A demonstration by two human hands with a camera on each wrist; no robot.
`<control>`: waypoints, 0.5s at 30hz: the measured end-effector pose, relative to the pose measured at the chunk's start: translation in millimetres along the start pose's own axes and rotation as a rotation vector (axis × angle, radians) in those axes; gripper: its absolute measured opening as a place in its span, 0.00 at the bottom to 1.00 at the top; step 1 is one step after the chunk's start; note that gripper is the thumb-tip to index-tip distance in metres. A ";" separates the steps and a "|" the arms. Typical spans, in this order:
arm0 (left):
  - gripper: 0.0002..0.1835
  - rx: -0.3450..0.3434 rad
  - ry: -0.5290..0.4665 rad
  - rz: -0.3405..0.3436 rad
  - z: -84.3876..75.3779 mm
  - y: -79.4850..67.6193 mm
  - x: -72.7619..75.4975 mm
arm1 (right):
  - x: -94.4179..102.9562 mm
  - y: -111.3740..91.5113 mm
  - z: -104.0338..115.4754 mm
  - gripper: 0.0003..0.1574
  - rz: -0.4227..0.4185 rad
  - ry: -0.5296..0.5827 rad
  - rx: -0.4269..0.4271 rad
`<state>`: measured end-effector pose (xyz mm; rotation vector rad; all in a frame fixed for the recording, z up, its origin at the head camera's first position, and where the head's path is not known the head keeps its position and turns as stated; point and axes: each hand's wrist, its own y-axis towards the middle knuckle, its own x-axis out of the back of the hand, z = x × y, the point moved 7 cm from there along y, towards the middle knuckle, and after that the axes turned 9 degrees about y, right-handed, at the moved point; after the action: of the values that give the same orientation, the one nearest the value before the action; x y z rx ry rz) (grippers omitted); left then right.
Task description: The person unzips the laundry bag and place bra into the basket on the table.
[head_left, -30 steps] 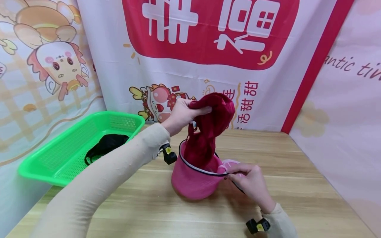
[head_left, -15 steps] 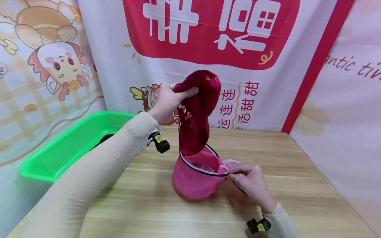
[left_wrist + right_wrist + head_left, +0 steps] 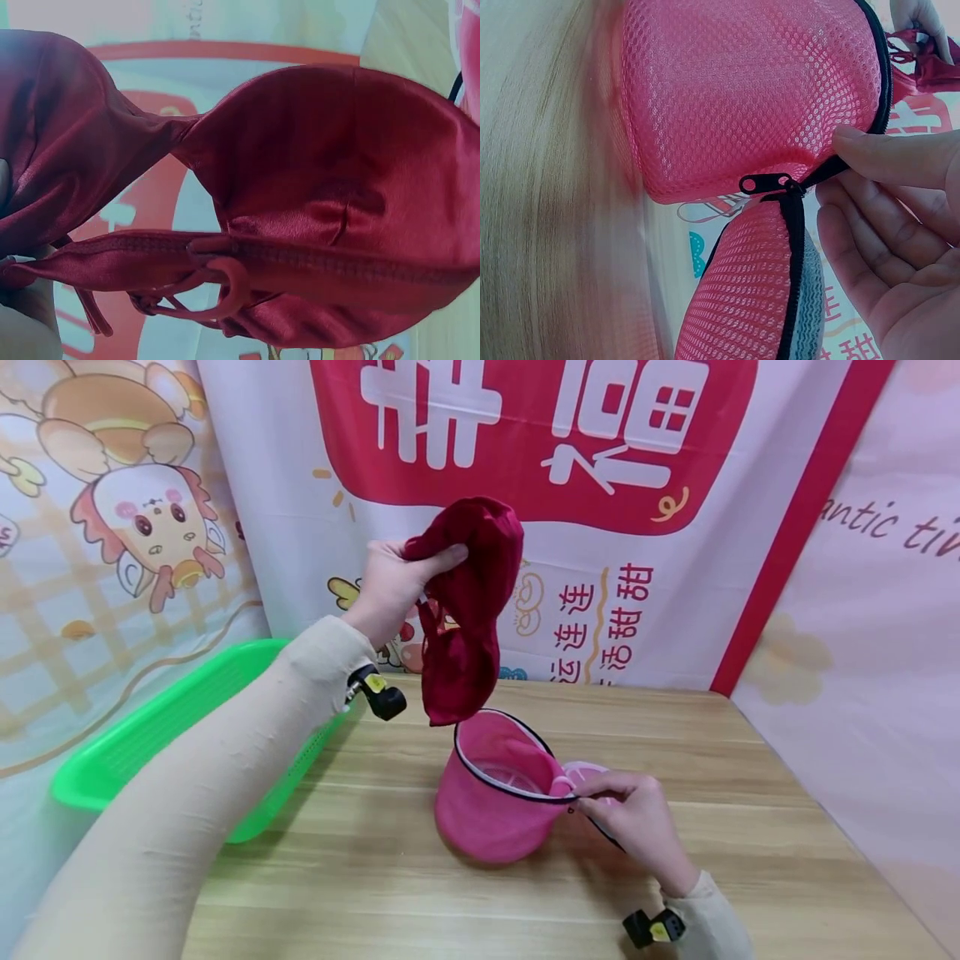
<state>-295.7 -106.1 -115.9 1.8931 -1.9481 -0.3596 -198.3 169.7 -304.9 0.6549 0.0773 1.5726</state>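
Observation:
My left hand [image 3: 393, 585] grips a dark red satin bra [image 3: 472, 602] at one cup and holds it up in the air. In the left wrist view the bra [image 3: 337, 172] fills the frame, its second cup and strap with slider hanging free. Below it stands a pink mesh laundry bag [image 3: 495, 818], round and upright on the table, its mouth open and its inside showing. My right hand [image 3: 633, 818] pinches the bag's zipped rim between thumb and fingers. In the right wrist view the black zipper pull [image 3: 765, 184] hangs beside the lid's hinge, with the mesh lid [image 3: 742, 292] folded away.
A green plastic basket [image 3: 292, 785] stands at the left on the wooden table [image 3: 750, 827], partly hidden behind my left arm. Printed cloths hang behind the table and on both sides.
My left hand has lifted the bra up out of the mesh bag and moved it left toward the basket's side. The right hand and the bag stay in place.

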 end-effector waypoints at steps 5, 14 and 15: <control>0.17 0.002 -0.002 -0.047 3.2 6.0 15.6 | 0.0 0.1 0.4 0.06 0.002 -0.010 -0.027; 0.20 0.077 0.016 -0.120 30.6 13.9 42.3 | 1.7 5.8 -26.7 0.07 0.024 -0.001 0.030; 0.21 0.090 0.030 -0.128 36.0 14.8 45.4 | 1.8 6.3 -30.8 0.08 0.028 -0.002 0.034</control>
<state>-325.3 -153.8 -136.5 2.0743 -1.8571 -0.2830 -217.7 180.8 -327.1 0.6866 0.0938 1.6006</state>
